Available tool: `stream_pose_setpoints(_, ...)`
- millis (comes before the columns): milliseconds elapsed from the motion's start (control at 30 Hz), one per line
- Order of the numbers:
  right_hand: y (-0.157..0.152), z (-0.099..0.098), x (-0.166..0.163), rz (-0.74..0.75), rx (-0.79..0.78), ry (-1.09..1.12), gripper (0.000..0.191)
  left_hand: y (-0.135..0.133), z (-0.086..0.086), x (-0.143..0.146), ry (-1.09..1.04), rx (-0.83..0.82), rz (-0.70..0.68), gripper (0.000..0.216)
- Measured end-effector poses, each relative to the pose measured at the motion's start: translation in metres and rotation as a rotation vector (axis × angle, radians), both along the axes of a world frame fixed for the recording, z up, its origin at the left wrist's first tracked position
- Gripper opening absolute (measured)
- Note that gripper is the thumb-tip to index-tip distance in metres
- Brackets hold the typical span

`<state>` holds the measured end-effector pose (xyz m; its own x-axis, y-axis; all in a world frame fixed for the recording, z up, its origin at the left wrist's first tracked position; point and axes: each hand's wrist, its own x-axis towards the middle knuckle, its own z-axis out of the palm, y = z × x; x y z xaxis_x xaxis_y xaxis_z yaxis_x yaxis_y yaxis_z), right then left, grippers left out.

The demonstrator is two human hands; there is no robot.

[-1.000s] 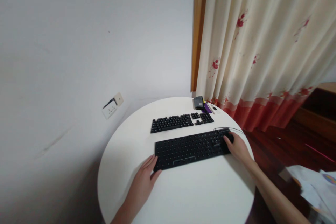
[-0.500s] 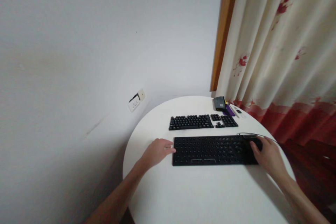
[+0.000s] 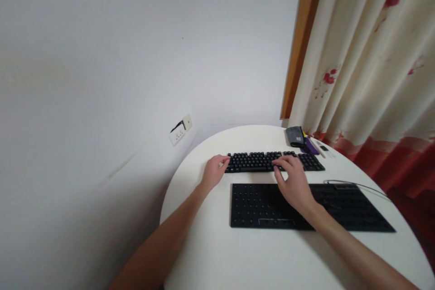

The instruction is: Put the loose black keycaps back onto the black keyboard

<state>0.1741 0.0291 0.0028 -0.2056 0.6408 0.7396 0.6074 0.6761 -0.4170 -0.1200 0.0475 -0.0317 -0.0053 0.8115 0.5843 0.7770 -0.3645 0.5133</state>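
Black keycaps [image 3: 253, 161] stand laid out in keyboard rows across the back half of the white round table. At their left end is my left hand [image 3: 213, 172], thumb and fingers slightly apart, fingertips against the outermost keycaps. My right hand [image 3: 292, 183] reaches over the black keyboard base [image 3: 254, 208], its thumb and index finger parted at the right part of the main keycap block. It hides some keycaps there. The base lies flat in front, without caps, its switches showing and its middle partly covered by my right hand and forearm.
A grey pouch [image 3: 295, 137] sits at the back right beside a purple item [image 3: 309, 146] and a pale stick-like item [image 3: 317, 147]. A thin cable [image 3: 365, 186] runs from the base over the table's right edge. A wall with a socket [image 3: 177, 135] stands left.
Both hands have left the ends of the keyboard base and moved forward to the keycaps, the right one also well to the left. The view has shifted slightly.
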Motion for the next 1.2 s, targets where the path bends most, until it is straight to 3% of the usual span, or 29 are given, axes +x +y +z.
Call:
stream_pose_setpoints(233,-0.014,-0.025,0.011,0.081,-0.085,-0.002,0.014,-0.001,-0.002,-0.011,0.024,-0.073,-0.109,0.016)
stream_pose_setpoints(733,-0.018,-0.018,0.013,0.127,-0.091,0.039,0.012,-0.007,-0.007,-0.007,0.224,-0.193,-0.116,0.017)
stream_pose_setpoints(1200,-0.021,-0.014,0.014,0.144,-0.092,0.076,0.013,-0.008,-0.008,-0.014,0.208,-0.241,-0.119,0.021)
